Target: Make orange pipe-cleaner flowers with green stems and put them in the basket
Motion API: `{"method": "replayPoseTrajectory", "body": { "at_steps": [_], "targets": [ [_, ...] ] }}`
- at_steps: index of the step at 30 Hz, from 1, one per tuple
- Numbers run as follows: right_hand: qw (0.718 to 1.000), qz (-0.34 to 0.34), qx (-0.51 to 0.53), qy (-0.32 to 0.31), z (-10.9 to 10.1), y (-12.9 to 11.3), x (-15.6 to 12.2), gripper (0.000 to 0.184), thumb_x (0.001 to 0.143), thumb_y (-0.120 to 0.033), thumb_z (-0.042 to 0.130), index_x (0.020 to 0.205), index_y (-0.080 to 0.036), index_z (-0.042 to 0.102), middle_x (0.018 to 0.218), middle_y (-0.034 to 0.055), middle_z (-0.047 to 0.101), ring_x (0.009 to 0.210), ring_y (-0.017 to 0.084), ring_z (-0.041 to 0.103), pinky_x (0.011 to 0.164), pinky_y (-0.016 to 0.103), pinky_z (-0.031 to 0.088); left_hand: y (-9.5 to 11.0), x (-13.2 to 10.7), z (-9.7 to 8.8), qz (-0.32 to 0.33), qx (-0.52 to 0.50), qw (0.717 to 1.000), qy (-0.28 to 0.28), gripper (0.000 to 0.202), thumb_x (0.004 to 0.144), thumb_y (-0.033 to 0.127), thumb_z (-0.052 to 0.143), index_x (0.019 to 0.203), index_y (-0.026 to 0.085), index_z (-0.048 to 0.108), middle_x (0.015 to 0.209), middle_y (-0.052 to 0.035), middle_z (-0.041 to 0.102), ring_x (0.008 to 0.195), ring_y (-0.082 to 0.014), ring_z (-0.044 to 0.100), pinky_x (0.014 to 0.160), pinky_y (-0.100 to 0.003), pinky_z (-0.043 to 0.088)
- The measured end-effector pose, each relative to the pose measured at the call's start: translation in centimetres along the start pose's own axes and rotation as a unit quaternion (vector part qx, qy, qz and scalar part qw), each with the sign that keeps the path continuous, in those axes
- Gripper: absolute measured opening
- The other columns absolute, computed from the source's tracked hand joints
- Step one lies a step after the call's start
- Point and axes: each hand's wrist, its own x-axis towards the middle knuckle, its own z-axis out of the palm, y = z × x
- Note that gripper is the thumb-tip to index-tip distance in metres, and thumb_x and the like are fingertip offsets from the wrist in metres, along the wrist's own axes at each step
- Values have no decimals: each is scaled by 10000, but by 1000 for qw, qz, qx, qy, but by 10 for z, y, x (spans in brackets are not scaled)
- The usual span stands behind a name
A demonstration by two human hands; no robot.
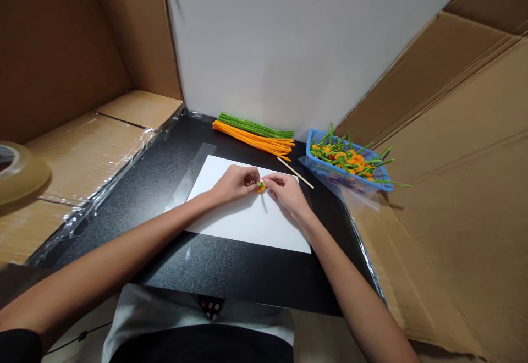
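Observation:
My left hand and my right hand meet over a white sheet of paper on the black table. Both pinch a small orange and green pipe-cleaner piece between their fingertips. Beyond the paper lie a bundle of orange pipe cleaners and a bundle of green pipe cleaners. A thin wooden stick lies just right of my right hand.
A blue basket at the right holds several finished orange and green pieces. Cardboard walls flank the table, with a white wall behind. A roll of clear tape sits far left.

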Motion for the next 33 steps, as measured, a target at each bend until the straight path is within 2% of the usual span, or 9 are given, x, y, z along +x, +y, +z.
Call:
{"method": "replayPoseTrajectory", "body": {
  "at_steps": [4, 8, 15, 19, 21, 23, 25, 27, 33],
  "targets": [
    [999, 14, 46, -18, 4, -5, -2, 285, 726, -415, 713, 819, -147, 738, 688, 32, 682, 568, 116, 542, 522, 237, 408, 1, -2, 1, 82, 49, 995, 19, 99, 861, 195, 581, 803, 163, 655, 723, -8, 662, 658, -116, 591, 625, -214, 422],
    [991, 39, 124, 17, 8, -9, -5, 305, 650, -383, 794, 844, -156, 734, 754, 45, 723, 650, 147, 638, 622, 269, 497, 2, -3, 3, 125, 115, 984, 58, 128, 894, 178, 558, 806, 171, 651, 773, -32, 660, 697, -129, 588, 644, -224, 429],
    [991, -19, 121, 61, 10, -10, -5, 250, 656, -369, 806, 773, -155, 749, 722, 51, 730, 639, 163, 642, 646, 294, 507, 4, -3, 9, 209, 163, 961, 82, 199, 923, 124, 498, 820, 179, 659, 809, -61, 689, 732, -144, 615, 658, -237, 454],
    [990, -36, 123, 65, 6, -8, -2, 238, 652, -360, 818, 777, -166, 758, 745, 46, 738, 676, 170, 654, 669, 295, 516, 5, -1, 3, 169, 61, 980, 80, 133, 918, 165, 537, 902, 165, 670, 843, -62, 719, 738, -137, 660, 660, -227, 505],
    [988, -30, 140, 59, 3, -6, -2, 233, 660, -354, 819, 799, -176, 763, 792, 44, 747, 710, 167, 662, 685, 286, 523, 4, 2, -4, 129, -17, 990, 45, 152, 914, 157, 538, 989, 164, 671, 875, -48, 737, 760, -130, 689, 658, -207, 528],
    [985, -9, 165, 51, 0, -3, -1, 249, 672, -366, 816, 836, -186, 764, 824, 40, 747, 718, 164, 664, 683, 286, 536, 2, 4, -10, 129, -41, 991, -1, 186, 921, 152, 537, 1039, 172, 680, 935, -49, 746, 821, -136, 705, 705, -216, 548],
    [981, 13, 187, 44, -3, -2, -2, 274, 678, -385, 817, 867, -193, 761, 829, 35, 738, 699, 166, 661, 670, 299, 549, 0, 6, -13, 176, 1, 984, -29, 180, 936, 176, 552, 1033, 182, 704, 988, -67, 742, 880, -153, 701, 775, -251, 550],
    [980, 19, 194, 33, -4, -1, -3, 282, 678, -391, 821, 868, -193, 756, 828, 31, 728, 692, 166, 657, 678, 310, 556, -2, 6, -13, 227, 66, 971, -26, 189, 958, 199, 545, 1024, 193, 721, 1004, -82, 737, 899, -162, 691, 803, -272, 540],
    [979, 10, 205, -9, -3, -3, -4, 243, 706, -370, 808, 844, -185, 732, 838, 23, 718, 719, 145, 638, 707, 279, 531, -1, 3, -16, 292, 228, 929, -2, 229, 969, 173, 512, 1050, 241, 715, 948, -57, 699, 797, -140, 627, 678, -236, 484]
  ]
}}
